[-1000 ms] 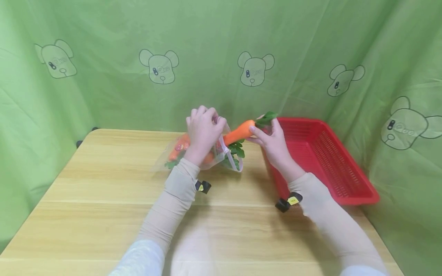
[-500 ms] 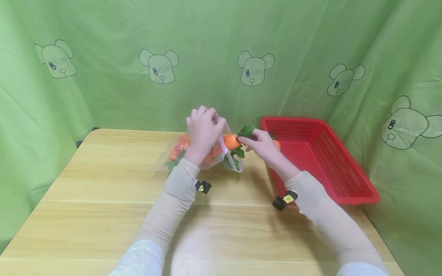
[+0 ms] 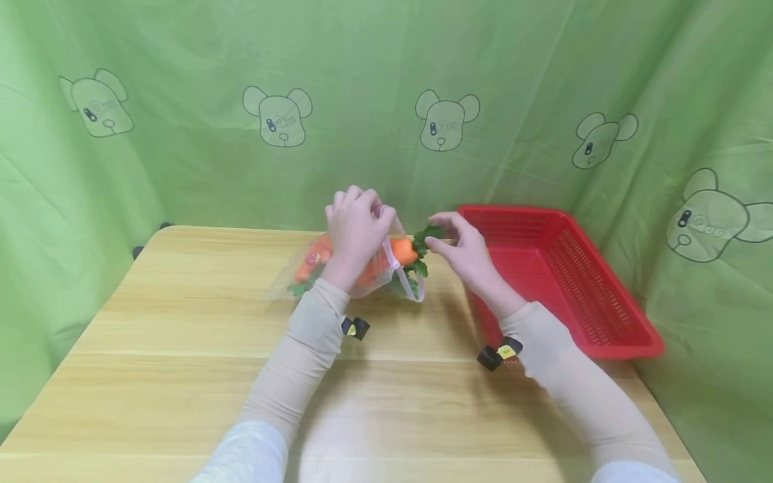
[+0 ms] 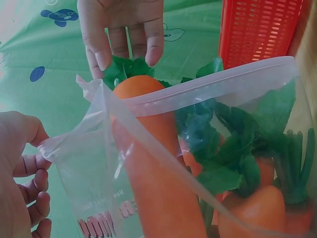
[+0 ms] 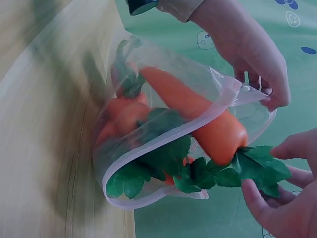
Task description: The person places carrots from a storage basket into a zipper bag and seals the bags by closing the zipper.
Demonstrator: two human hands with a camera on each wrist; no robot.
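My left hand [image 3: 357, 225] pinches the upper corner of a clear zip bag [image 5: 148, 148] that lies on the table with its mouth facing right. Inside it are several orange carrots with green leaves. One carrot [image 5: 228, 136] slants in, narrow end first, its thick top sticking out past the white zip edge. My right hand [image 3: 468, 248] is just outside the mouth, thumb and fingers spread apart on either side of that carrot's leaves [image 5: 265, 171]. In the left wrist view the right fingertips [image 4: 154, 55] are right at the leaves.
A red plastic basket [image 3: 610, 288] with slotted walls stands on the right of the wooden table [image 3: 199, 376], just past my right hand. Green curtains [image 3: 362, 60] with bear-head drawings hang behind the table and at both sides.
My right hand has moved left, sliding the carrot deeper into the bag, and its fingers have spread from the leaves. My left hand has stayed at the bag's corner.
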